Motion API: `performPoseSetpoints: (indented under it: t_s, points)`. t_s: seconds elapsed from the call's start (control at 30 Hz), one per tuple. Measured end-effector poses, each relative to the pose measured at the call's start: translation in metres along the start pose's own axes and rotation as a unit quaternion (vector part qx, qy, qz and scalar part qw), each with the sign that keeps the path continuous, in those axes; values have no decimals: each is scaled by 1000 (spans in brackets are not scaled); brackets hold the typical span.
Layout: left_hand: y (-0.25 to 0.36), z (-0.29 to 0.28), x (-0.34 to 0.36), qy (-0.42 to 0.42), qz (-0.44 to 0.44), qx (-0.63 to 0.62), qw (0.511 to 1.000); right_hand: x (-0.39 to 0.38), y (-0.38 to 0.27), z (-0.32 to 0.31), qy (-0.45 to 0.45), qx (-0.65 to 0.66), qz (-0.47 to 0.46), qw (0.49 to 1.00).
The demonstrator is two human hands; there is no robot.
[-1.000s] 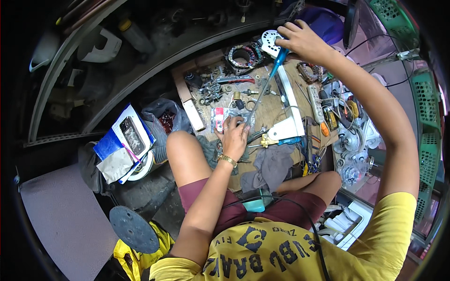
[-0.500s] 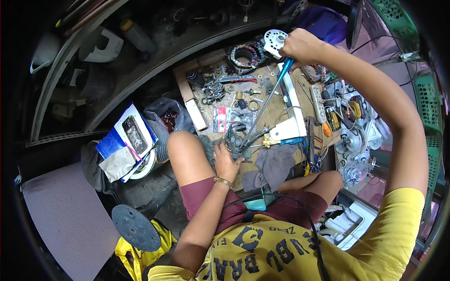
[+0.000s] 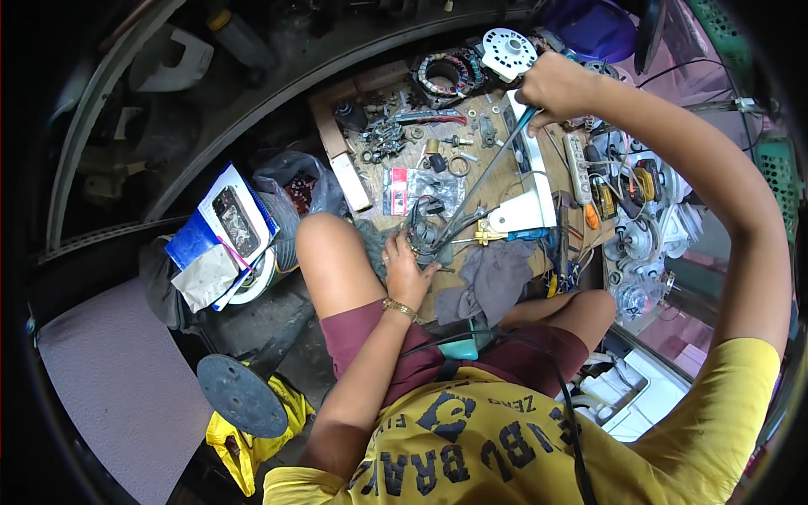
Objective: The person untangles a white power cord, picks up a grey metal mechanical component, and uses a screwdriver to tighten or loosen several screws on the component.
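My right hand is raised at the far right of the bench, closed around the blue handle of a long screwdriver. Its thin metal shaft slants down toward a small dark motor; whether the tip touches a screw cannot be made out. With fingers curled against the near left side, my left hand steadies that motor on the bench between my knees. A grey rag lies just right of it, and a clear plastic packet with a red label lies beyond it.
Loose screws and metal parts cover the back of the wooden bench. A wire-wound stator and a white slotted disc sit at the far edge. Right of the motor lies a white plastic stand, with a power strip beyond.
My right hand has moved slightly right and nearer, and more of the screwdriver's blue handle is hidden by it. My left hand keeps its hold on the motor.
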State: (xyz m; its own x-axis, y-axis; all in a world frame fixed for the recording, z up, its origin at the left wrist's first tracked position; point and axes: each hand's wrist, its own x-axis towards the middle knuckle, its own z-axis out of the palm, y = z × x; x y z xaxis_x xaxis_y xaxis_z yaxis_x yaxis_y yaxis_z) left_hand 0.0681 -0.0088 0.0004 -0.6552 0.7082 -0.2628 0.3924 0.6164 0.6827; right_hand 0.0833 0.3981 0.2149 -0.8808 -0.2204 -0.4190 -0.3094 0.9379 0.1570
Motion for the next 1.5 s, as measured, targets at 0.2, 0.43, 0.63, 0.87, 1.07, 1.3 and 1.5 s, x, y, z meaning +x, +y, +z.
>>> performPoseSetpoints:
  t_s: [0.2,0.43,0.63,0.87,1.07,1.3,1.5]
  points:
    - [-2,3,1,11,19,2,1000,-2,-9,29,92,-37,-42,994]
    - [0,2,1,5,5,2,1000,14,-5,20,-89,45,17,995]
    - [3,-3,6,-2,16,-5,1000,24,-16,37,199,17,-80,977]
    - [8,-1,4,10,15,-1,1000,22,-14,33,-90,89,0,992]
    - [2,-2,5,6,15,6,1000,35,-20,13,-69,65,-4,995]
    - [1,0,1,24,35,12,999,27,-25,13,-128,138,39,981]
    - [2,0,3,9,44,22,999,5,-40,7,-122,127,125,976]
